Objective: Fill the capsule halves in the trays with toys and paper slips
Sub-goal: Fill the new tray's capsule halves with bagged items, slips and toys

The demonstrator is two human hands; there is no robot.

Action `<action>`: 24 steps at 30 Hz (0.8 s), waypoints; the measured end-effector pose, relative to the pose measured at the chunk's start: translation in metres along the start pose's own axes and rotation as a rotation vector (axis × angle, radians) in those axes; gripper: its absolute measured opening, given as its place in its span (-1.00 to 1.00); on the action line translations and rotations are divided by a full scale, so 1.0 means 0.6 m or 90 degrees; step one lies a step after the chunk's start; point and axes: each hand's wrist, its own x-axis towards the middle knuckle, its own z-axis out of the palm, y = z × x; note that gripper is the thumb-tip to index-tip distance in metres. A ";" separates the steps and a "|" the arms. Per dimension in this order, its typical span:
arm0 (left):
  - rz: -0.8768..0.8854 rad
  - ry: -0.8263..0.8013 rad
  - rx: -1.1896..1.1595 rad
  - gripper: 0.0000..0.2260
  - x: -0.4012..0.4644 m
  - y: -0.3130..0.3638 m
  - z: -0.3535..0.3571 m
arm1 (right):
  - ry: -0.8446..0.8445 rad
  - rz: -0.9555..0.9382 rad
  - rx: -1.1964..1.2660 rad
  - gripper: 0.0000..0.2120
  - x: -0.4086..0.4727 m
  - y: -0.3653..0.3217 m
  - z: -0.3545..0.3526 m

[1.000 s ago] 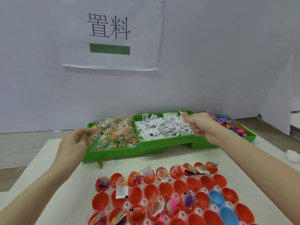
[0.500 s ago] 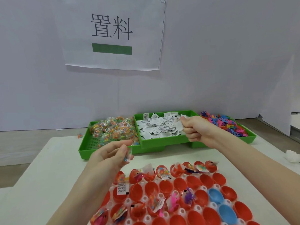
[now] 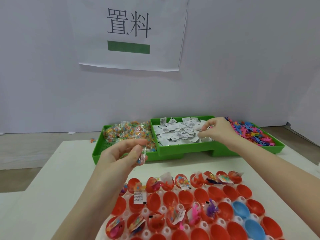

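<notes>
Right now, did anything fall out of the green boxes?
Yes. One small colourful toy packet lies on the surface left of the green bin, outside it, while the rest are heaped inside. Nothing else looks spilled.

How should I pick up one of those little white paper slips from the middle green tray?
Pinch a paper slip by a raised edge or corner, coming from above. The slips lie flat and overlapping in the green tray, so loose edges stick up while the faces give nothing to hold. The right hand reaches in that way now, fingertips at the pile; a thumb-and-finger grip should do.
</notes>
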 end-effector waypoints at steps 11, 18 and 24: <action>0.031 -0.005 0.049 -0.75 0.002 -0.010 0.002 | -0.043 0.074 0.193 -0.76 -0.006 -0.016 0.000; 0.029 -0.013 0.035 -0.79 0.002 -0.012 0.004 | -0.126 0.093 0.208 -0.64 -0.009 -0.023 -0.010; 0.023 -0.009 0.046 -0.76 0.002 -0.012 0.004 | -0.103 0.096 0.192 -0.84 -0.011 -0.020 -0.014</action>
